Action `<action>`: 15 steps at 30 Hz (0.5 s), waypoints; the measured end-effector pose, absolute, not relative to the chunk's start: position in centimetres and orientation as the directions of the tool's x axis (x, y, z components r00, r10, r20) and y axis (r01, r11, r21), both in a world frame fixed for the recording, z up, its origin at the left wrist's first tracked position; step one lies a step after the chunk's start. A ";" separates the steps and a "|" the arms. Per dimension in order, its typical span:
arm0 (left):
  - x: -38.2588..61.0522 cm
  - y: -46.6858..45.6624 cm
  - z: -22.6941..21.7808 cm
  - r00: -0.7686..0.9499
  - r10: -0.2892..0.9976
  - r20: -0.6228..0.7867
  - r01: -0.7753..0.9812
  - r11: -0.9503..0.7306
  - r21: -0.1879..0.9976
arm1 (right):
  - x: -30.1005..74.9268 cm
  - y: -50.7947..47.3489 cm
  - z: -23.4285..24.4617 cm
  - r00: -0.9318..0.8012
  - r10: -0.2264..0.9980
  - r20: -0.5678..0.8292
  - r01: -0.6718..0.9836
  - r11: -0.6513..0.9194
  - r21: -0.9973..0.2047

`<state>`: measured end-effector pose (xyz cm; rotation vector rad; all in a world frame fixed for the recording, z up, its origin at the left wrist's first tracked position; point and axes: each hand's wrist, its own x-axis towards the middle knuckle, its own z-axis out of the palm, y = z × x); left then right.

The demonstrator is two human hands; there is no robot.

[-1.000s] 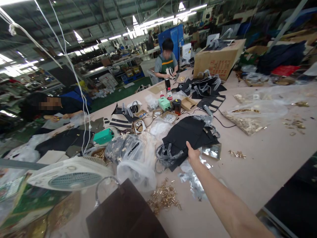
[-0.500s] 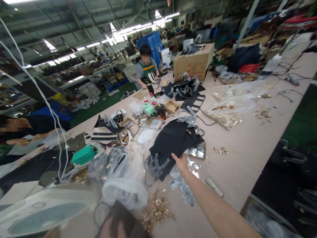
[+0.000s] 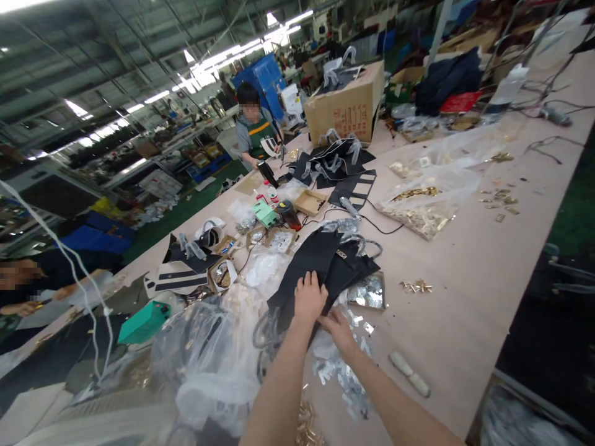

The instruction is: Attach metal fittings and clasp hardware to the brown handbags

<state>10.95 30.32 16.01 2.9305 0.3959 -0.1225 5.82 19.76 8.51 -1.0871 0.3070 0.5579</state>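
Observation:
A pile of black bag panels point(image 3: 302, 257) with plastic-wrapped handles lies on the table in front of me. My left hand point(image 3: 310, 298) rests on the near part of the pile, palm down, its fingers stretched over the top panel. Close beside it, my right hand point(image 3: 338, 329) grips the near right edge of the panels; some of its fingertips are hidden there. A small metal fitting point(image 3: 341, 254) shows on one panel. Right of the pile stands an open box of flat silvery metal plates point(image 3: 367, 291), and more loose silvery plates point(image 3: 341, 375) lie below my right hand.
Clear plastic bags point(image 3: 209, 359) and a green device point(image 3: 144, 322) are on the left. Gold fittings point(image 3: 416, 286) and a pale rolled object point(image 3: 409, 373) lie to the right. Beyond are a bag of fittings point(image 3: 418, 220) and a cardboard box point(image 3: 344, 105). Co-workers sit across the table.
My left hand has come from the lower left, where it held a dark panel, onto the pile. My right hand has shifted slightly down along the pile's edge. The view has turned slightly.

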 end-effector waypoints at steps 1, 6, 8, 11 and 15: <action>10.8 30.7 15.9 0.966 0.229 -0.120 0.246 -0.955 0.163 | 6.1 19.4 8.1 0.805 0.299 -0.512 -0.592 0.347 -0.727; 10.4 33.0 16.9 0.979 0.008 -0.205 0.041 -0.987 0.157 | 7.0 19.4 6.6 0.781 0.306 -0.544 -0.624 0.364 -0.691; 10.3 33.5 17.3 0.970 -0.077 -0.232 -0.040 -0.986 0.159 | 7.0 20.0 6.5 0.794 0.278 -0.541 -0.608 0.372 -0.701; 10.1 33.8 17.5 0.963 -0.126 -0.237 -0.085 -0.981 0.174 | 7.0 20.6 6.7 0.806 0.255 -0.534 -0.591 0.381 -0.711; 9.9 34.3 17.4 0.952 -0.181 -0.249 -0.140 -0.975 0.175 | 6.9 20.5 6.5 0.810 0.265 -0.522 -0.586 0.381 -0.715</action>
